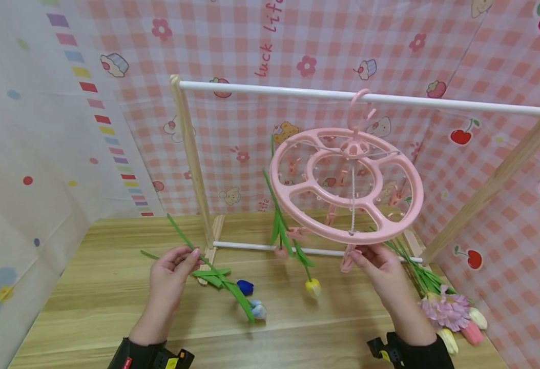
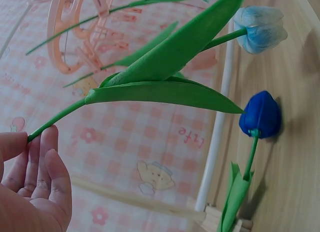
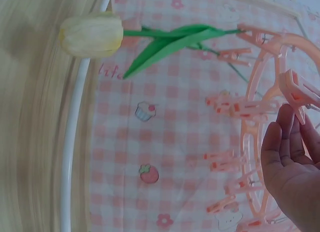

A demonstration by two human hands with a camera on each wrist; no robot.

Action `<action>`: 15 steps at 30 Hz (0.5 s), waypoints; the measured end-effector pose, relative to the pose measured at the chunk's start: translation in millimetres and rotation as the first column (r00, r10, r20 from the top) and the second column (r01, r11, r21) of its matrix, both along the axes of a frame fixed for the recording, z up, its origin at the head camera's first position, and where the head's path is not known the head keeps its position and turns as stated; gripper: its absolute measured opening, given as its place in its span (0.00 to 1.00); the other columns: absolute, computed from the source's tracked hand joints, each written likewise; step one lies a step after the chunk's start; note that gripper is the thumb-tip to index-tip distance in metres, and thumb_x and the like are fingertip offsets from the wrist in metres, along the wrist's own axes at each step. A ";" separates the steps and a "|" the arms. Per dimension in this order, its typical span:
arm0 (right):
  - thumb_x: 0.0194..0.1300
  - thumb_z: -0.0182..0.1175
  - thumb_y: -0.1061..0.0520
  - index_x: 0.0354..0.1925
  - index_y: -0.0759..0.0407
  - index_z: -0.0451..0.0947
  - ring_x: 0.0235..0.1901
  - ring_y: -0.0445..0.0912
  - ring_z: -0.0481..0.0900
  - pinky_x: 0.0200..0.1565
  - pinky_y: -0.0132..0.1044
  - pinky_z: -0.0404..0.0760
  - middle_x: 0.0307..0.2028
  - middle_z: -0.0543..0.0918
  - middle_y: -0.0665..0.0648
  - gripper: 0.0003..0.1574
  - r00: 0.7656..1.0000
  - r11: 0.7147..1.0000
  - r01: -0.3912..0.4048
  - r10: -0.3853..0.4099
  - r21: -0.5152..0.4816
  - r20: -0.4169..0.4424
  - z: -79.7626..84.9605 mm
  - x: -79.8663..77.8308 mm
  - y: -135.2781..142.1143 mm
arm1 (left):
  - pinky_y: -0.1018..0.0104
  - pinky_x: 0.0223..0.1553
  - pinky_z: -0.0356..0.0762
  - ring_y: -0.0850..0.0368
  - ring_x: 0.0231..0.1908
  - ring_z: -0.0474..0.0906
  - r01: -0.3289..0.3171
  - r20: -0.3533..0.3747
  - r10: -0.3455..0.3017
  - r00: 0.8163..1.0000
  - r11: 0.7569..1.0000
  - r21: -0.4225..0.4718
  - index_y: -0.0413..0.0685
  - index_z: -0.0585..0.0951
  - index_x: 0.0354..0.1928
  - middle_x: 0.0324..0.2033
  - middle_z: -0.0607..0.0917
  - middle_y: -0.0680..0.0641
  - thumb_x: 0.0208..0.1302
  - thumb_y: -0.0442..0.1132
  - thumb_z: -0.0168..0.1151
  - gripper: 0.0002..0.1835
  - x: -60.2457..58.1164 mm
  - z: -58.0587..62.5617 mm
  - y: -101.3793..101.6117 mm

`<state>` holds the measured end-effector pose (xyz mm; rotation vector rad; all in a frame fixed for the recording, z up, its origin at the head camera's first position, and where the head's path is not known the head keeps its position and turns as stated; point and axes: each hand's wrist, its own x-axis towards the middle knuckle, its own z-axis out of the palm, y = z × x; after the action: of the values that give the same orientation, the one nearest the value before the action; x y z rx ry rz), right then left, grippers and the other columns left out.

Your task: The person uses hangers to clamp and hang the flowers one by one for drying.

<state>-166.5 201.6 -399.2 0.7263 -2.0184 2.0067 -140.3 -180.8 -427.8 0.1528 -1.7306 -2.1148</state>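
Observation:
My left hand (image 1: 173, 271) pinches the green stem of a pale blue tulip (image 2: 260, 29) between thumb and forefinger, its bloom low and to the right. A dark blue tulip (image 1: 245, 287) lies on the table behind it. My right hand (image 1: 380, 266) pinches a pink clothespin (image 1: 349, 258) hanging from the front rim of a round pink drying hanger (image 1: 346, 237). The hanger hooks over the white top bar. A yellow-white tulip (image 3: 92, 34) hangs head down from one of the hanger's clips, and a pink tulip (image 1: 281, 252) hangs behind it.
A wooden stand with a white top bar (image 1: 261, 90) and a white lower bar (image 1: 242, 246) spans the table (image 1: 113, 287). At the right lies a bunch of flowers, including a purple bloom (image 1: 445, 310) and a pink tulip (image 1: 473, 333). Checked cloth (image 1: 233, 56) hangs behind.

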 end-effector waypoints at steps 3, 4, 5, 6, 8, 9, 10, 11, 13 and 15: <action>0.64 0.51 0.72 0.46 0.71 0.71 0.30 0.48 0.79 0.35 0.34 0.82 0.32 0.79 0.58 0.11 1.000 0.999 -0.031 0.031 -0.006 0.003 1.1 1.2 -5.0 | 0.69 0.31 0.81 0.58 0.26 0.80 0.005 -0.017 -0.005 1.000 1.000 -0.010 0.35 0.79 0.33 0.27 0.84 0.46 0.57 0.28 0.63 0.03 0.6 2.1 5.3; 0.64 0.51 0.72 0.45 0.73 0.70 0.30 0.49 0.79 0.35 0.34 0.82 0.32 0.79 0.59 0.10 0.999 0.999 -0.048 0.048 -0.009 0.004 1.5 1.2 -6.7 | 0.70 0.31 0.81 0.57 0.26 0.80 0.007 -0.020 -0.007 1.000 1.000 -0.013 0.34 0.79 0.33 0.27 0.84 0.45 0.57 0.28 0.63 0.04 0.7 2.8 7.0; 0.64 0.51 0.72 0.45 0.75 0.69 0.30 0.50 0.79 0.35 0.35 0.82 0.32 0.79 0.59 0.10 0.998 0.998 -0.065 0.065 -0.013 0.005 1.8 1.1 -8.6 | 0.70 0.31 0.81 0.57 0.26 0.80 0.009 -0.022 -0.010 1.000 1.000 -0.014 0.33 0.79 0.34 0.27 0.84 0.45 0.57 0.28 0.63 0.04 0.9 3.5 8.6; 0.64 0.51 0.72 0.44 0.76 0.68 0.30 0.50 0.79 0.35 0.35 0.82 0.32 0.79 0.59 0.09 0.997 0.997 -0.071 0.072 -0.020 0.012 2.2 1.2 -10.9 | 0.70 0.30 0.81 0.57 0.25 0.80 0.010 -0.024 -0.011 1.000 1.000 -0.011 0.32 0.78 0.34 0.27 0.84 0.44 0.57 0.28 0.63 0.05 1.1 4.0 10.3; 0.65 0.51 0.72 0.43 0.75 0.69 0.31 0.50 0.79 0.36 0.35 0.81 0.32 0.80 0.58 0.08 0.997 0.997 -0.072 0.073 -0.037 0.034 2.8 1.7 -15.7 | 0.70 0.31 0.81 0.57 0.26 0.80 0.012 -0.024 -0.012 1.000 1.000 -0.011 0.31 0.78 0.34 0.28 0.84 0.43 0.57 0.28 0.63 0.05 1.2 5.0 13.3; 0.65 0.51 0.72 0.43 0.74 0.70 0.32 0.49 0.79 0.37 0.35 0.81 0.33 0.80 0.57 0.07 0.996 0.997 -0.068 0.070 -0.048 0.046 3.2 2.2 -18.3 | 0.69 0.31 0.81 0.56 0.26 0.80 0.013 -0.024 -0.013 1.000 1.000 -0.009 0.31 0.78 0.34 0.28 0.84 0.42 0.57 0.28 0.63 0.06 1.4 5.6 14.7; 0.65 0.52 0.71 0.42 0.71 0.72 0.32 0.48 0.79 0.37 0.34 0.80 0.33 0.80 0.56 0.07 0.996 0.997 -0.051 0.055 -0.057 0.067 3.5 2.9 -21.0 | 0.69 0.31 0.81 0.57 0.25 0.80 0.015 -0.027 -0.016 1.000 1.000 -0.005 0.29 0.77 0.34 0.29 0.84 0.42 0.57 0.27 0.63 0.06 1.4 6.1 16.0; 0.64 0.52 0.70 0.42 0.69 0.73 0.33 0.47 0.79 0.38 0.33 0.80 0.33 0.81 0.55 0.07 0.995 0.997 -0.034 0.040 -0.066 0.087 3.7 3.8 -23.7 | 0.69 0.31 0.81 0.57 0.25 0.80 0.018 -0.030 -0.018 0.999 1.000 -0.003 0.28 0.77 0.34 0.28 0.84 0.43 0.57 0.27 0.63 0.07 1.4 6.6 17.3; 0.64 0.54 0.70 0.42 0.66 0.75 0.34 0.46 0.79 0.39 0.32 0.80 0.34 0.81 0.54 0.08 0.993 0.997 -0.008 0.017 -0.082 0.118 4.2 5.9 -29.1 | 0.70 0.31 0.81 0.57 0.25 0.80 0.027 -0.038 -0.028 0.999 1.000 -0.004 0.26 0.76 0.35 0.29 0.84 0.43 0.57 0.27 0.62 0.08 1.5 7.7 19.6; 0.64 0.53 0.70 0.41 0.65 0.75 0.34 0.46 0.79 0.39 0.33 0.80 0.34 0.81 0.54 0.08 0.992 0.995 -0.018 0.030 -0.093 0.126 4.9 7.5 -33.7 | 0.70 0.30 0.81 0.57 0.25 0.80 0.036 -0.049 -0.036 0.998 0.999 -0.001 0.24 0.75 0.36 0.28 0.84 0.44 0.57 0.26 0.62 0.09 1.6 8.7 21.8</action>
<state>-159.0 167.9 -394.4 0.6213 -1.9771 2.1954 -138.7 -159.0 -419.0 0.0703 -1.7176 -2.1259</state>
